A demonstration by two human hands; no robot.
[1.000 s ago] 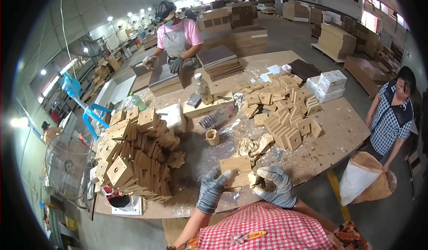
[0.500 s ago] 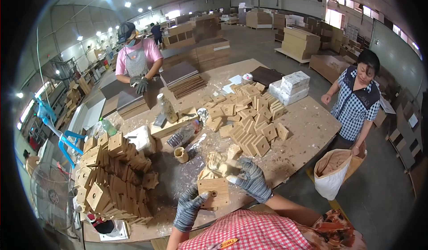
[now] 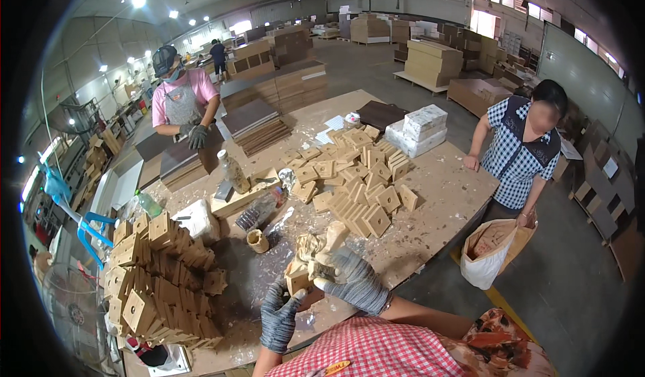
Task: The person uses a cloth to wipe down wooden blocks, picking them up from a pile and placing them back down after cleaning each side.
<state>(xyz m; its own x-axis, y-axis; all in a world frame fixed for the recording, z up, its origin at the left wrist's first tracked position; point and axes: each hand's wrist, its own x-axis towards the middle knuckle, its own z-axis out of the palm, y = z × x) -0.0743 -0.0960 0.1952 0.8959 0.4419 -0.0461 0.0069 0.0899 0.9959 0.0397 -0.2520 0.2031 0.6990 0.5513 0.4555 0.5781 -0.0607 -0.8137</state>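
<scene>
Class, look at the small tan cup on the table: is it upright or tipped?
Upright: the tan cup stands on the table, its round opening facing up and its side wall below.

From my feed, ceiling lamps (image 3: 138,1) and windows (image 3: 484,23) glare white over moderate indoor light; my fisheye bows straight edges, blackens the corners and leaves the wire-guarded fan (image 3: 72,313) hazy.

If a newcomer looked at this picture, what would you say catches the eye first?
Probably the high heap of square wooden plates with holes at the left of the table, with a looser spread farther right. Then, at lower middle, the gloved left hand holds one plate while the right hand grips a crumpled yellowish cloth beside it. At far right, a person in a checked shirt holds a sack.
</scene>
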